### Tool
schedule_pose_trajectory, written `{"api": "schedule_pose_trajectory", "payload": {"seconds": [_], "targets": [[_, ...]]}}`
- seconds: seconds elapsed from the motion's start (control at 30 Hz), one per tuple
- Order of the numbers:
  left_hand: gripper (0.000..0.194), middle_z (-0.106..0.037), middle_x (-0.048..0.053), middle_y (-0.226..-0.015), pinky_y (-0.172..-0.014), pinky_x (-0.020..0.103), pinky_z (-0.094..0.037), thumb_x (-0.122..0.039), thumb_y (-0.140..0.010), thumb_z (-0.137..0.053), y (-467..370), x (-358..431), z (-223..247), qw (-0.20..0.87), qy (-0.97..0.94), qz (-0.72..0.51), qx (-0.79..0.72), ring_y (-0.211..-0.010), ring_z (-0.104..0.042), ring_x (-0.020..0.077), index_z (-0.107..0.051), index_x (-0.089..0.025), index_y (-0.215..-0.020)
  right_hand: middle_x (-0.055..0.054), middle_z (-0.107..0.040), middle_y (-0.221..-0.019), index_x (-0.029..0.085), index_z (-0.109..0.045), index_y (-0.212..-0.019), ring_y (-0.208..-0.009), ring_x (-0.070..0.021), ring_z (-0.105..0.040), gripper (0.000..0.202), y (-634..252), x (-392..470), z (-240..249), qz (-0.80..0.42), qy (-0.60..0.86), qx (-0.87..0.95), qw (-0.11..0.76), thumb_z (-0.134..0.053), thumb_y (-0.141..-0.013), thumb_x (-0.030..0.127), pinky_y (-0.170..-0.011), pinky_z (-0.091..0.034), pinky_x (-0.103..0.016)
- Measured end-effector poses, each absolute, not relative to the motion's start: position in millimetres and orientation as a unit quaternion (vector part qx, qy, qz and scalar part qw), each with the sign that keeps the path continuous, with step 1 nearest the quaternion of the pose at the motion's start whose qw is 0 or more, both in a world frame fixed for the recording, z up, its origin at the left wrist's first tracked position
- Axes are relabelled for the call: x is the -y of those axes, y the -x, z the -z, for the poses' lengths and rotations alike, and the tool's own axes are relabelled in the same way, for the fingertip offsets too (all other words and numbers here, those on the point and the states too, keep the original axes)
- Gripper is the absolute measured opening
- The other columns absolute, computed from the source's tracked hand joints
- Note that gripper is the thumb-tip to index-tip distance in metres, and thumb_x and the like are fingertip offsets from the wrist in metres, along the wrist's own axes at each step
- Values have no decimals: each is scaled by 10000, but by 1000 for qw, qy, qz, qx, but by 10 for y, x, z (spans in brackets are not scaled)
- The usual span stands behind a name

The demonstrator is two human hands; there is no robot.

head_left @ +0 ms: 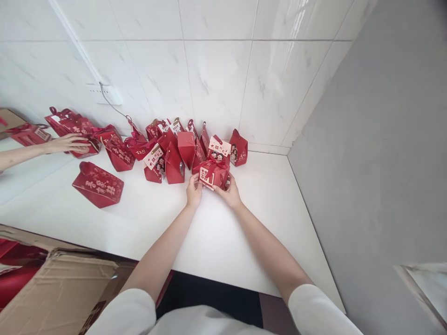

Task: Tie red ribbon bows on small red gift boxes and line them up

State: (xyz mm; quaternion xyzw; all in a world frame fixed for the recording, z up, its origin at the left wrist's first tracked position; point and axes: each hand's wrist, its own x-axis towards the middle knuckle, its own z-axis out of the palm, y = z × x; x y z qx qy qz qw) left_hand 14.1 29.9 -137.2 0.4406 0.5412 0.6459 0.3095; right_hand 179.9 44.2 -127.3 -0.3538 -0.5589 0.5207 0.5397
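Between my two hands is a small red gift box (220, 175) with a ribbon bow on top and a pale double-character label on its front. My left hand (194, 190) grips its left side, fingers curled round the edge. On the other side, my right hand (230, 191) holds the right face and lower front corner. Directly behind stands a red box with a pink cartoon-couple card (219, 148). To the left of my left hand is a plain-sided red box (174, 164). Parts of my fingertips are hidden by the held box.
Several red gift boxes (153, 163) crowd along the tiled wall (216, 70). One larger red box (98, 185) lies apart at left. Another person's hand (68, 143) touches a box there. A cardboard carton (59, 284) is below the white table (153, 223). A grey panel (377, 153) bounds the right.
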Motion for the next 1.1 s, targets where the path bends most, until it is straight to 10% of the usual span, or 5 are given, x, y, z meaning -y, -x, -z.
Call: {"api": "schedule_pose_trajectory", "payload": {"seconds": [0.4, 0.77, 1.1], "targets": [[1100, -524, 172, -1393, -815, 351, -588, -311, -496, -927, -281, -277, 1335, 381, -478, -608, -507, -1012, -672, 238, -411, -231, -1464, -166, -591, -1343, 188, -396, -1458, -979, -254, -675, 955, -1816, -434, 1350, -482, 406, 534, 564, -812, -657, 502, -875, -559, -424], [605, -645, 139, -1262, -773, 357, -582, -563, -815, -634, -163, -294, 1342, 419, -415, -646, -485, -1038, -673, 274, -580, -187, -1285, -106, -663, -1236, 210, -604, -1258, -1002, -239, -643, 553, -1627, -91, 1341, -486, 419, 493, 587, -484, -898, 613, -819, -531, -383], [616, -661, 149, -1237, -753, 382, -583, -612, -837, -562, -136, -302, 1356, 442, -433, -631, -469, -990, -683, 284, -597, -149, -1241, -65, -518, -1471, 261, -473, -1411, -1335, -252, -504, 604, -1639, -186, 1321, -542, 318, 501, 595, -579, -878, 527, -1074, -448, -462]]}}
